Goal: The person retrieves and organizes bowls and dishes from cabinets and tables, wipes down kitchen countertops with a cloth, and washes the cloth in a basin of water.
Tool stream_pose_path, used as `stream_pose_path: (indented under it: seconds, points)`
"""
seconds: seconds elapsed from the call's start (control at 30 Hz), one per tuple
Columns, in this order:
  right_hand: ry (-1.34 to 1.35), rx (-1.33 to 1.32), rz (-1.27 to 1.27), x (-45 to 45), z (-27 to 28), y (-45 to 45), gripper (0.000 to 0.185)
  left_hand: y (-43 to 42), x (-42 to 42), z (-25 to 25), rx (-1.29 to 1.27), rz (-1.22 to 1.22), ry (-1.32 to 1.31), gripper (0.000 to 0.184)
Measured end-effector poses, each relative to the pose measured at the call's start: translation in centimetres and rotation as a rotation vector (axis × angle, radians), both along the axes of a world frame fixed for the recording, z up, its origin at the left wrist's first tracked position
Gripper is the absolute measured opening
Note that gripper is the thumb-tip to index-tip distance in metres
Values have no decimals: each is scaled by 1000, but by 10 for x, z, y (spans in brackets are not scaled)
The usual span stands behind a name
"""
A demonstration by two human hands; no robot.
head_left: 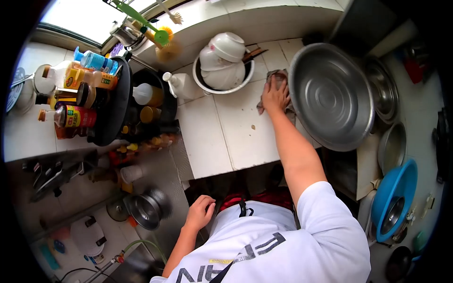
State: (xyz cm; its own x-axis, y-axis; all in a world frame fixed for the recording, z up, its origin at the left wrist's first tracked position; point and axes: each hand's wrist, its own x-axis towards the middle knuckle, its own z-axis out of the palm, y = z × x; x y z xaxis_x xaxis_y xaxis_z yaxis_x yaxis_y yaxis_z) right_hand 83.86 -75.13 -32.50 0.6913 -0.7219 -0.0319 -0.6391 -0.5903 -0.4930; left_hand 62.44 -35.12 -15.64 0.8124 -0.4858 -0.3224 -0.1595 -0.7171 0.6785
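My right hand [275, 96] lies with fingers spread on a crumpled grey-brown cloth [278, 75], pressing it to the white tiled counter [207, 137]. The cloth is beside the rim of a large grey metal basin [325, 94]. Left of the cloth, a white-rimmed pot [249, 78] holds several stacked white bowls [227, 46] and some chopsticks. A small brown speck lies on the tiles below them. My left hand [200, 211] hangs by my waist below the counter's front edge, its fingers loosely curled together; nothing shows in it.
A white pump bottle [177, 86] stands left of the pot. Farther left, a black round rack [123, 101] carries several sauce bottles. A blue basin [394, 198] is at the right. Brushes and a kettle [127, 33] are by the window, and a metal pan [145, 211] is at lower left.
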Motion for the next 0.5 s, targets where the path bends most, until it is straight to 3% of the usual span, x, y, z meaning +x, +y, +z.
stream_pose_path:
  seconds: [0.3, 0.47, 0.5]
  points:
    - [80, -177, 86, 137, -29, -72, 46, 46, 68, -3, -73, 55, 83, 9]
    - [109, -291, 422, 102, -47, -66, 43, 50, 89, 0, -76, -2, 110, 8]
    - [-27, -312, 451, 80, -47, -52, 39, 51, 95, -3, -110, -24, 103, 8]
